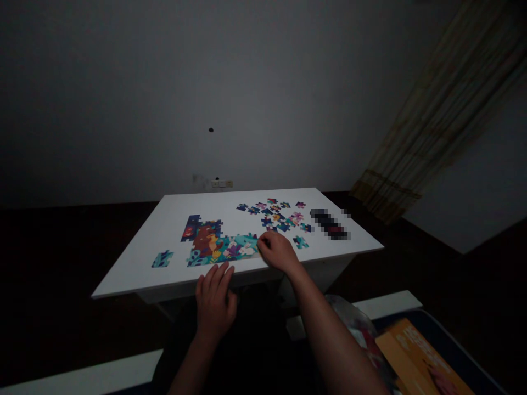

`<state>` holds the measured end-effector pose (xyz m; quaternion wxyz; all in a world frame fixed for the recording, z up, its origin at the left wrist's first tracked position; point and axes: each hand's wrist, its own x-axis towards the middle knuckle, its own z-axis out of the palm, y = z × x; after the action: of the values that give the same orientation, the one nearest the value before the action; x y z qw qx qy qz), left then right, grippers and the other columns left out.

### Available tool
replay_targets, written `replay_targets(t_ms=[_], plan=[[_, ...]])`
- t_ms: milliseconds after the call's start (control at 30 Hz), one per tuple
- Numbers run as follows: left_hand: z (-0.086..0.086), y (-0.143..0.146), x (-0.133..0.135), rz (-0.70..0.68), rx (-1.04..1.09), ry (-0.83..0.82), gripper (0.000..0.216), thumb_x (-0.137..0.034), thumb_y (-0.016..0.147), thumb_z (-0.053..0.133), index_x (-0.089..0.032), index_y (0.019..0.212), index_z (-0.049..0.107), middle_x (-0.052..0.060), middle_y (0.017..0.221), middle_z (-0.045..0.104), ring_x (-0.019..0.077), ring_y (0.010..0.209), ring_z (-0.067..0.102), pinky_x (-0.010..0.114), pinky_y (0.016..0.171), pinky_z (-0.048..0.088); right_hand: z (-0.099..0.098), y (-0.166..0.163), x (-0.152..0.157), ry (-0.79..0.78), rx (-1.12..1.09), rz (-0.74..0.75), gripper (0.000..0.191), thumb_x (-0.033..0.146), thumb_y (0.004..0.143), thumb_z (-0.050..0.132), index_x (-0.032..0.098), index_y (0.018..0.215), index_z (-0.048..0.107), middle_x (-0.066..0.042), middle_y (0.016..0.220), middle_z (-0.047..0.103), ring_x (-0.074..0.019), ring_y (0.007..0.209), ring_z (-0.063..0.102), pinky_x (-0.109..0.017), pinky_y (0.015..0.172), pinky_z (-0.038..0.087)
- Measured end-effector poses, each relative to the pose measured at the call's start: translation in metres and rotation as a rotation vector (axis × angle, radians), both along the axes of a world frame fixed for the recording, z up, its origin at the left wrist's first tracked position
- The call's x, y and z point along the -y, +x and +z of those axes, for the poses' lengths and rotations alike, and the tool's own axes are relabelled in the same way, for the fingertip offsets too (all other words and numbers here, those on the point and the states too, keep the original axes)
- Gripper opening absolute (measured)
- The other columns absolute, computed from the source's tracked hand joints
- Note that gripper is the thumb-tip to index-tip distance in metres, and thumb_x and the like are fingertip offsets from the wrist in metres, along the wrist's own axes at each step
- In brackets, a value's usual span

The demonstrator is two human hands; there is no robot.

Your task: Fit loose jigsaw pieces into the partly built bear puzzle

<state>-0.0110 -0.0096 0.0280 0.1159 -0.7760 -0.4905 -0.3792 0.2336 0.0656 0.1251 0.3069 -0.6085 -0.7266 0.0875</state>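
Note:
A partly joined jigsaw puzzle (214, 244) lies near the front of the white table, showing a brown bear, a yellow-orange bird, white animals and teal leaves. At its right end, my right hand (278, 250) is closed with curled fingers on a puzzle piece, which the fingers mostly hide. My left hand (216, 299) rests at the table's front edge, just below the joined part, its fingers stretched out and holding nothing. A loose teal puzzle piece (162, 259) lies to the left, and another teal piece (300, 242) is right of my right hand.
Several loose pieces (275, 215) are scattered across the back right of the white table (140, 247). A pixelated dark object (330, 224) sits near the right edge. At lower right are an orange box (420, 359) and a clear plastic bag (349, 312). A curtain (424, 109) hangs at right.

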Motion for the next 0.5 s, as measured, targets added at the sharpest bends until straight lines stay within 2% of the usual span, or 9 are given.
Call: replay_targets(t_ms=[500], plan=[[-0.0022, 0.0001, 0.0005, 0.005, 0.015, -0.01, 0.067, -0.013, 0.091, 0.058, -0.027, 0.157, 0.055, 0.009, 0.154, 0.066, 0.0317, 0.15, 0.052, 0.054, 0.133, 0.02, 0.0, 0.0001, 0.0007, 0.009, 0.013, 0.0, 0.018, 0.026, 0.102, 0.061, 0.021, 0.091, 0.074, -0.005, 0.095, 0.074, -0.0196, 0.09, 0.064, -0.03, 0.077, 0.038]])
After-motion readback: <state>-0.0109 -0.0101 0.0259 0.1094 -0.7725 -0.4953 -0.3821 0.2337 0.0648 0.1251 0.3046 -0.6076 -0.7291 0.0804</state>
